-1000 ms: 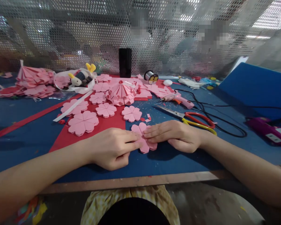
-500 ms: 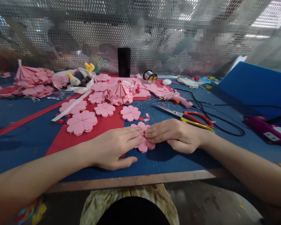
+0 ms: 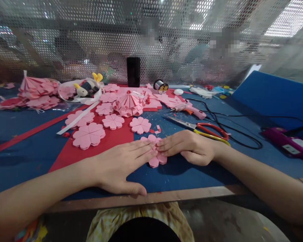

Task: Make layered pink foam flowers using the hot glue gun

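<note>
A pink folded paper flower (image 3: 155, 160) lies on the blue table top (image 3: 27, 154) near the front edge. My left hand (image 3: 118, 166) lies flat on it, fingers stretched out over its left side. My right hand (image 3: 189, 146) rests on its right side, fingers pressed together on the paper, tips meeting those of the left hand. Most of the flower is hidden under both hands.
Several finished pink flowers (image 3: 89, 135) lie on a red sheet (image 3: 111, 139) behind. Scissors with red and yellow handles (image 3: 204, 128), a pink glue gun (image 3: 189, 109), a black cable (image 3: 242, 143) and a purple device (image 3: 288, 143) lie to the right. A thread spool (image 3: 161, 86) and a perforated screen stand at the back.
My left hand has gone from a pinch on the flower to lying flat with its fingers stretched out. The right hand has barely moved.
</note>
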Demonstrator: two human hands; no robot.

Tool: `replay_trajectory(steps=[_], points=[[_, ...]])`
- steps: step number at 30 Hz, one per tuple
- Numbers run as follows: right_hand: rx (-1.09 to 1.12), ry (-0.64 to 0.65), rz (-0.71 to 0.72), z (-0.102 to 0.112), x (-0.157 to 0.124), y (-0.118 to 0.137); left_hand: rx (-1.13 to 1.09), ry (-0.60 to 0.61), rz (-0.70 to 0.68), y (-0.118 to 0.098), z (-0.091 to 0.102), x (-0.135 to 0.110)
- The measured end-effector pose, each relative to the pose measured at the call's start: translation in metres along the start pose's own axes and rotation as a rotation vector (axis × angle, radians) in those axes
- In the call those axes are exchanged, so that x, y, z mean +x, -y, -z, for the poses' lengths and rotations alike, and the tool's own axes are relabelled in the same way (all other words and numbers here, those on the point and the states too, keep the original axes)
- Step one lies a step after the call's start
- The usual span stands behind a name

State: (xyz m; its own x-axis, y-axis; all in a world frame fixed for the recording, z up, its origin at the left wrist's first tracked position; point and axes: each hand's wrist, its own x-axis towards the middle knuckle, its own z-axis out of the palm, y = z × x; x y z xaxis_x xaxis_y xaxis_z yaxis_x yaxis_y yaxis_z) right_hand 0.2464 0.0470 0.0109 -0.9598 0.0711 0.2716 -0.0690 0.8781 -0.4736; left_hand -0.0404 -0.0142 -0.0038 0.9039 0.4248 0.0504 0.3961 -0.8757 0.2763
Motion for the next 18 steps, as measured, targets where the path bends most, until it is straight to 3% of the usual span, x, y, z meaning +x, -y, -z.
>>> replay_trajectory(steps=[7,13,16,18], points=[[-0.110,-0.019,0.009,-0.002,0.001,0.001,0.053,-0.108,-0.028,0.005,-0.002,0.007],[-0.126,-0.094,0.009,-0.002,0.002,0.000,-0.013,0.000,-0.055,0.002,0.001,0.011],[-0.302,-0.220,-0.272,0.014,-0.001,0.013,-0.052,0.013,-0.067,0.000,0.003,0.012],[-0.559,-0.222,-0.671,0.029,-0.006,0.025,-0.056,0.005,-0.071,0.000,0.004,0.012]])
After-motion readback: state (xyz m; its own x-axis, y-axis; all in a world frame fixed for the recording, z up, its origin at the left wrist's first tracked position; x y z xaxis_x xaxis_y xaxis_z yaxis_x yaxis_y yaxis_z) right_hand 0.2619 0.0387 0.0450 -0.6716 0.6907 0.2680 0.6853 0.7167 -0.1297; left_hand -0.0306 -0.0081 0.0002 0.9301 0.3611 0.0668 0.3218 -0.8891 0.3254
